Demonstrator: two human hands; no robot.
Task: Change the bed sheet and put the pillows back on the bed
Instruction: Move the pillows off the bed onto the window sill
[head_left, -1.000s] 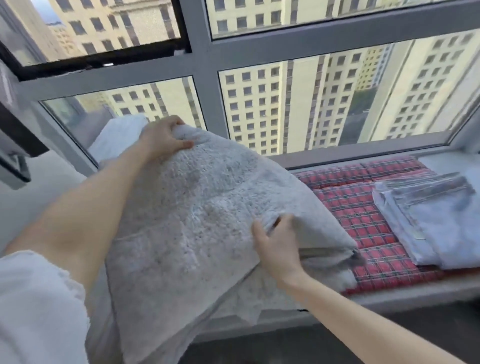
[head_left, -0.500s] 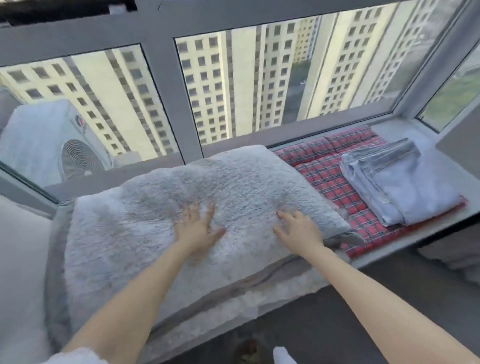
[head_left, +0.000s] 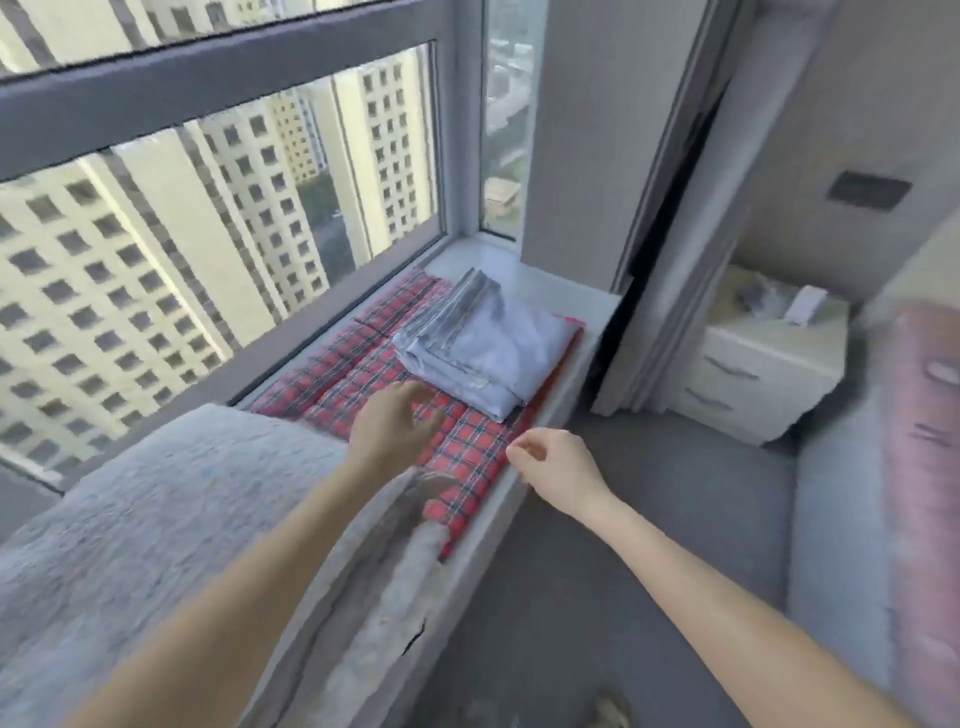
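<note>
A folded pale blue-grey sheet lies on a red plaid cushion on the window ledge. A folded fluffy grey blanket fills the ledge's left part. My left hand hovers over the cushion, fingers relaxed, a short way from the sheet's near edge. My right hand hangs at the ledge's front edge with fingers loosely curled, holding nothing. The bed shows blurred at the right edge.
A large window backs the ledge. A white nightstand with small items stands right of a wall pillar. Grey floor lies between ledge and bed.
Both hands have lifted off the grey blanket, which stays on the ledge. My view swung right and both hands moved toward the folded sheet.
</note>
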